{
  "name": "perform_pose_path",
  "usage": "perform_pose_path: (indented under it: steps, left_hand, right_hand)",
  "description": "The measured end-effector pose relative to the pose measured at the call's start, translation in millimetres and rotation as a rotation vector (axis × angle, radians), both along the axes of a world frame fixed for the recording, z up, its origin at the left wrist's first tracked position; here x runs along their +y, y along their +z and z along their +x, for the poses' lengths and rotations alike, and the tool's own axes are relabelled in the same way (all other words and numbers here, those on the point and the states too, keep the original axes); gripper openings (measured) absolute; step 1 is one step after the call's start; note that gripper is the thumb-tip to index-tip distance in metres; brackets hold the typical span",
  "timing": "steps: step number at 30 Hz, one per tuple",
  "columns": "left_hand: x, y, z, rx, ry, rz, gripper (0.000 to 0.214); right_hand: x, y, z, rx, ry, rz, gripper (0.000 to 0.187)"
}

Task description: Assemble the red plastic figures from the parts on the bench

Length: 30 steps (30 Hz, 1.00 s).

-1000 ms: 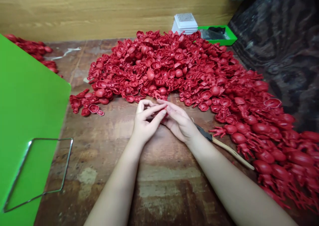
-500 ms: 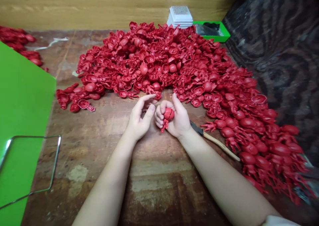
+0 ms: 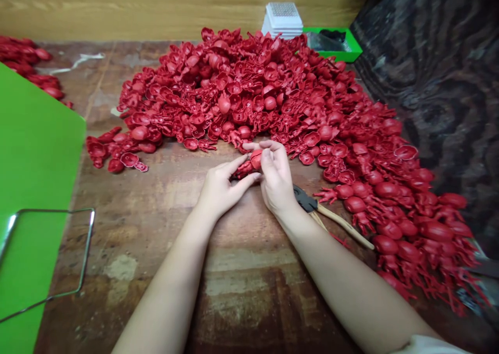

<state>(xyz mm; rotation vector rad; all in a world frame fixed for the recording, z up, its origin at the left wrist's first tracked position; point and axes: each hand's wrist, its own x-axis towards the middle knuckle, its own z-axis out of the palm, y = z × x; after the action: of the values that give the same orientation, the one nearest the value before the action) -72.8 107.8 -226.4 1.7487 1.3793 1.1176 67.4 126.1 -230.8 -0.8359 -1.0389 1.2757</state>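
Between my hands is a small red plastic figure (image 3: 255, 159) with a round head and a thin body. My right hand (image 3: 276, 174) grips its head between thumb and fingers. From the other side, my left hand (image 3: 228, 183) pinches the body end, partly covering it. Just beyond my fingers rises a large heap of red plastic figure parts (image 3: 234, 91), many of them hollow half shells. Pliers (image 3: 306, 199) with a dark head and pale handles lie by my right wrist, one handle partly hidden under my forearm.
On the left stands a green panel (image 3: 35, 187) with a bent metal wire frame (image 3: 89, 255) before it. At the back are stacked white trays (image 3: 284, 18) and a green box (image 3: 353, 47). Figures with heads (image 3: 388, 245) line the right side. A dark patterned board (image 3: 429, 83) borders the table.
My left hand has moved right and taken hold of the figure's body. My right hand has turned, bringing the figure up and to the left. More of the pliers shows.
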Motion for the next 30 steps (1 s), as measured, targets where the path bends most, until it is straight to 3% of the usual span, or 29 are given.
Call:
perform_pose_path:
  steps: [6,9,13,17,24,30]
  left_hand:
    - [-1.3,1.2,-1.4,-0.052,-0.053,-0.015,0.033]
    - [-1.1,-0.2,-2.2,-0.045,-0.089,0.043,0.033]
    - [-2.3,-2.5,-2.7,0.119,-0.23,0.152,0.029]
    - [-4.6,-3.7,-2.7,0.218,-0.256,0.194,0.028]
    - [-7.6,-3.0,4.5,0.154,-0.291,0.181,0.03]
    - [-12.1,1.3,12.4,0.242,-0.323,0.195,0.032]
  right_hand:
    - [4.4,-3.1,2.8,-0.016,-0.051,0.027,0.034]
    - [5.5,-3.2,8.0,-0.181,-0.225,0.121,0.045]
    - [2.0,1.6,17.0,-0.419,-0.417,0.224,0.067]
    - [-0.7,1.9,22.1,-0.497,-0.408,0.287,0.076]
    - [0.0,2.3,24.0,-0.508,-0.435,0.351,0.077]
    - [3.9,2.6,25.1,-0.551,-0.443,0.312,0.078]
